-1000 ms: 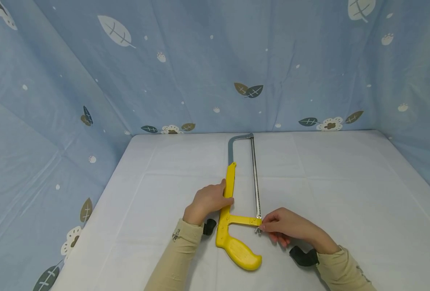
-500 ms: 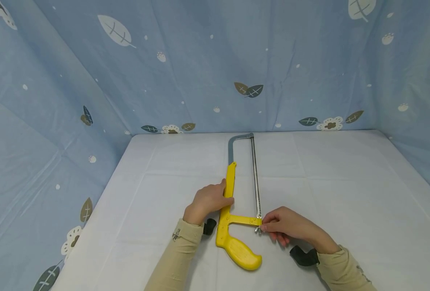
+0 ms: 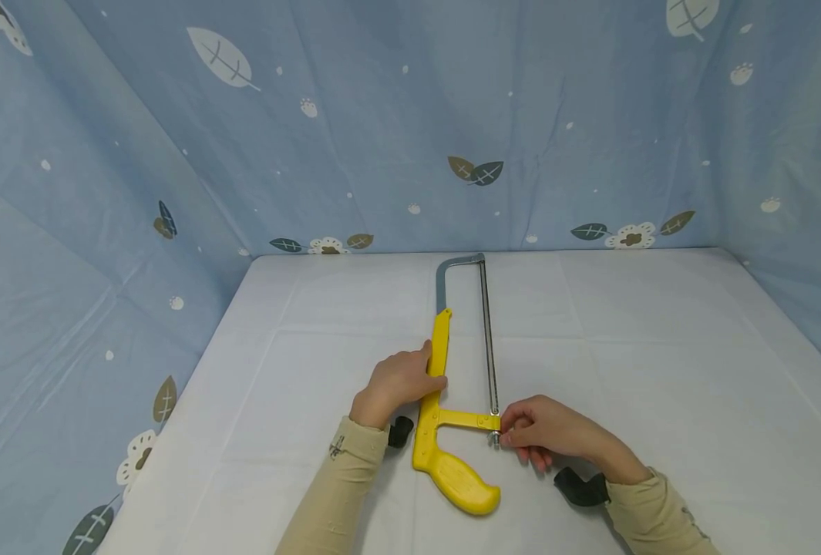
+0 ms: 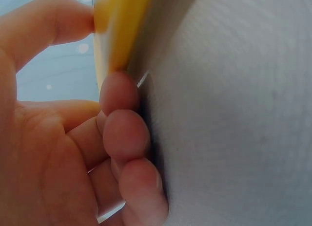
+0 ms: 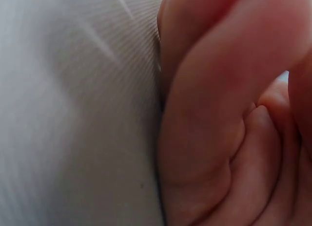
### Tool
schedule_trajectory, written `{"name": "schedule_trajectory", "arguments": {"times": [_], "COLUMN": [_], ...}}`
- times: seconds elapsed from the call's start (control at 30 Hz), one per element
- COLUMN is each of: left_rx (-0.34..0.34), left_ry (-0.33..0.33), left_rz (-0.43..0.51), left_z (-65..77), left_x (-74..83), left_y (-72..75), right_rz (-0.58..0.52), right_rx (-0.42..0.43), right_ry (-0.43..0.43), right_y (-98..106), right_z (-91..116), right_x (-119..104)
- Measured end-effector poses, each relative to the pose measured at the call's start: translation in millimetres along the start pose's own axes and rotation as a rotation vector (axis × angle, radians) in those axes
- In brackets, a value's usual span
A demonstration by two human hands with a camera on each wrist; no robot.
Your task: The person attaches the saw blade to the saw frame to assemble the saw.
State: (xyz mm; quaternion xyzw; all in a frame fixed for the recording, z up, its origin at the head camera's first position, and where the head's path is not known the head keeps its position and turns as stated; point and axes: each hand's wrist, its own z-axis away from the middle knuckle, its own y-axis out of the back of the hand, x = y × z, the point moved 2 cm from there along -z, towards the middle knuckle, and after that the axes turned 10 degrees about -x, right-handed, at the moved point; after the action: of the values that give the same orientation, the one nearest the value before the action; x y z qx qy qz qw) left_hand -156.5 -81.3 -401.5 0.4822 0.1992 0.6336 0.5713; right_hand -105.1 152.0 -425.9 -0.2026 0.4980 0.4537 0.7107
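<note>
A hacksaw (image 3: 462, 479) with a yellow handle and a grey front bow lies flat on the white cloth, its handle toward me. The blade (image 3: 489, 339) runs along its right side. My left hand (image 3: 399, 380) grips the yellow spine, thumb on one side and fingers on the other; the left wrist view shows curled fingertips (image 4: 126, 134) against the cloth below the yellow edge. At the blade's near end sits a small metal wing nut (image 3: 494, 440). My right hand (image 3: 556, 428) has thumb and forefinger at this nut, its other fingers curled underneath. In the right wrist view the fingers hide the nut.
A white cloth (image 3: 660, 385) covers the table under the saw. Blue patterned curtains (image 3: 382, 116) hang at the back and sides. A black wrist piece (image 3: 581, 489) sits by the right cuff, and another (image 3: 400, 432) by the left cuff.
The wing nut stands at a different angle, turned by my right thumb and forefinger, which have shifted slightly. My left hand and the saw frame stay in place.
</note>
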Motion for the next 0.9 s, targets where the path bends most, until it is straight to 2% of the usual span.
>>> {"name": "schedule_trajectory", "arguments": {"times": [0.5,0.77,0.9], "left_rx": [0.000,-0.006,-0.007], "left_ry": [0.001,0.007,0.015], "left_rz": [0.007,0.011,0.000], "left_z": [1.1,0.6,0.1], "left_x": [1.1,1.1,1.1], "left_y": [0.7,0.4,-0.2], "right_rz": [0.082,0.241,0.392], "right_rx": [0.045,0.180,0.261], "right_ry": [-0.041,-0.165,-0.228], "right_y": [-1.2,-13.6,-20.3], "right_z": [1.2,1.4,-0.3], "right_x": [-1.4,-12.1,-17.7]}}
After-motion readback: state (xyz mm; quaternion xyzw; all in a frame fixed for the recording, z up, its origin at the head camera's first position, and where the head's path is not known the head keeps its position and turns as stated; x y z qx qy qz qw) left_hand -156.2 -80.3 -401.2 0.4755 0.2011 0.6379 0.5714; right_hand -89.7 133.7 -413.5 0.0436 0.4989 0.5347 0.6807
